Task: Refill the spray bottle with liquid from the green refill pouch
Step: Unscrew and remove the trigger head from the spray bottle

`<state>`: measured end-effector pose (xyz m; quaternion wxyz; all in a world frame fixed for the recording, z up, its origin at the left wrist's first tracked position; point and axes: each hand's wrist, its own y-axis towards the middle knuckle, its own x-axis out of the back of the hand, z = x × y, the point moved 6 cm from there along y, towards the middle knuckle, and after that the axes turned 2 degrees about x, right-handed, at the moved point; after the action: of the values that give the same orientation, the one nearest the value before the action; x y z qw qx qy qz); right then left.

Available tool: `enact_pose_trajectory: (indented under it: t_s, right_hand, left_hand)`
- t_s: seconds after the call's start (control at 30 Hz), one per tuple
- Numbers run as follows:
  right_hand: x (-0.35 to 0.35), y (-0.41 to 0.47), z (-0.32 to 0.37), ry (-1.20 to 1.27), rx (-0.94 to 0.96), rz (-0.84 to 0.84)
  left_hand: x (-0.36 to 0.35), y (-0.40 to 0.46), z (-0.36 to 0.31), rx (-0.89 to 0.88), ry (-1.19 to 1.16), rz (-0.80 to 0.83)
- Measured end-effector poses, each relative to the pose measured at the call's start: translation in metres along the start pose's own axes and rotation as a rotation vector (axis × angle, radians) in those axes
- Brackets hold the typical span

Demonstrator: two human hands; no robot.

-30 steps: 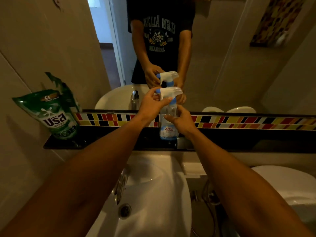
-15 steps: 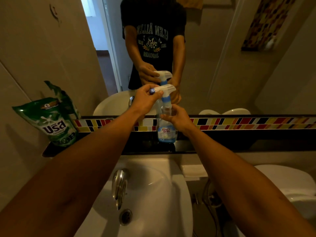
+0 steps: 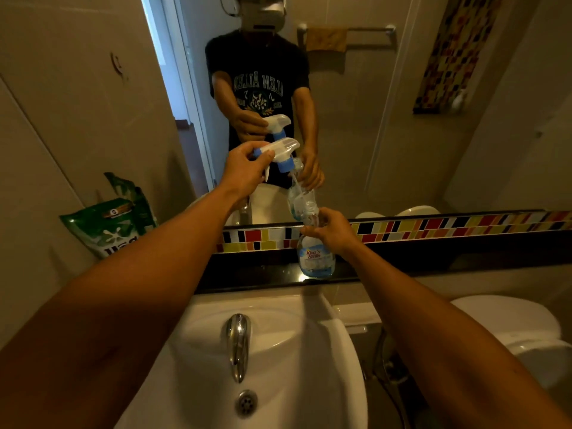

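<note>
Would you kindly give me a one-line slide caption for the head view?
Left hand lifts the trigger head off the spray bottle, steadied by the right hand; green pouch waits.

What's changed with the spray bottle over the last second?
The left hand has lifted the trigger sprayer head up off the spray bottle, dip tube trailing to the open neck. The right hand still holds the bottle on the black ledge. The green refill pouch hasn't moved.

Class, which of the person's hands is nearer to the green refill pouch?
Left. The left hand holds the sprayer head up and right of the green refill pouch; the right hand holds the bottle farther right.
</note>
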<state>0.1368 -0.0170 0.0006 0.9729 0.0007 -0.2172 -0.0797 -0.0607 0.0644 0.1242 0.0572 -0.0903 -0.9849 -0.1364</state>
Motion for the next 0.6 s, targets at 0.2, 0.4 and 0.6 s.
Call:
enact_pose_trajectory:
  t_s: [0.2, 0.4, 0.6]
  right_hand:
    - [-0.011, -0.017, 0.001, -0.004, -0.022, -0.039]
    - [-0.018, -0.027, 0.003, -0.021, -0.034, -0.056]
    - [-0.020, -0.029, 0.001, -0.021, -0.051, -0.079]
  left_hand:
    - [0.033, -0.009, -0.003, 0.028, -0.070, -0.065]
    - [0.065, -0.019, 0.003, 0.086, -0.180, -0.144]
    - [0.092, -0.022, 0.010, 0.148, -0.274, -0.237]
